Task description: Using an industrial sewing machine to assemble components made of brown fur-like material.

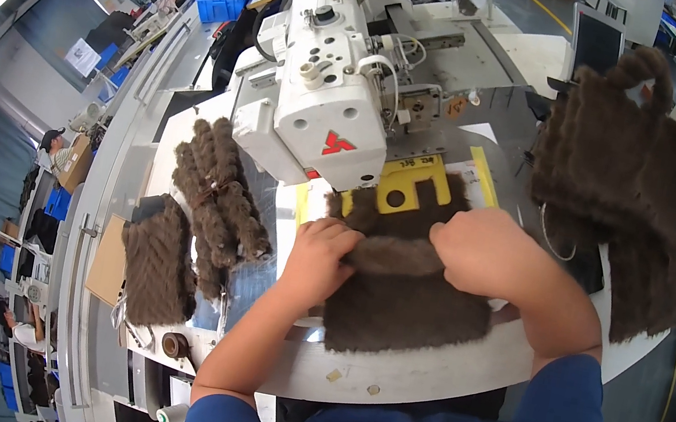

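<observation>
A brown fur piece (405,316) lies on the white table of a sewing machine, with a raised ridge across it between my hands. At the ridge's left end, the fingers of my left hand (317,257) are curled closed on the fur. My right hand (479,248) is closed in a loose fist on the ridge's right end; its fingertips are partly hidden. Just beyond the hands, a yellow plate (432,193) with cut-outs rests over the fur's far part. The white sewing machine head (328,111) stands above it, and the needle is hidden from here.
Left of the machine lie bundled fur strips (220,196) and a stacked fur piece (159,262). A brown tape roll (175,345) sits near the table's front edge. Large fur pieces (628,188) hang at the right, by a dark screen (597,42). Blue crates (223,2) stand far back.
</observation>
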Demonstrator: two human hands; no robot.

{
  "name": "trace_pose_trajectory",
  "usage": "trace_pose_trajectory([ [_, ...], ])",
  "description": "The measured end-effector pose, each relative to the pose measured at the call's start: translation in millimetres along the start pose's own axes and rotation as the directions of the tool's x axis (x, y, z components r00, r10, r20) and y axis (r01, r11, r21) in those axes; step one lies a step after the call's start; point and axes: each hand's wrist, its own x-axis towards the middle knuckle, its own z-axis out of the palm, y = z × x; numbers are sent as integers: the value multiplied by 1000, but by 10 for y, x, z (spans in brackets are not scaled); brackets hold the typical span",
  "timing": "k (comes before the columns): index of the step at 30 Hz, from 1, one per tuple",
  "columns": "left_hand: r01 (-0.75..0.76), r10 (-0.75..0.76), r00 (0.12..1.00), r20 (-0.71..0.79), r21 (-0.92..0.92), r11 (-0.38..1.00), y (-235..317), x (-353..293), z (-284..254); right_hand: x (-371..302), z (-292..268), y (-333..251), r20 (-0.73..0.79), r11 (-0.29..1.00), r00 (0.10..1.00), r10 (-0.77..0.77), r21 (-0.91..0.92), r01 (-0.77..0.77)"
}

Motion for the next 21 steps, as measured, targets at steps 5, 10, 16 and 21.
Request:
trace_pose_trajectory([
  [5,86,-69,992,-103,169,982,-14,-214,-99,-185,-71,13,-149,1000,989,-16,-15,14],
  [10,192,-206,976,66,176,966,97,-90,-389,-303,-52,21,-196,996,979,46,-70,-61],
  [16,-31,182,921,344,-401,915,357,314,-622,-178,33,-309,-343,925,870,-356,-261,276],
  [21,11,156,856,492,-319,948,481,0,-676,-293,-27,-391,-303,893,843,-445,-211,396],
])
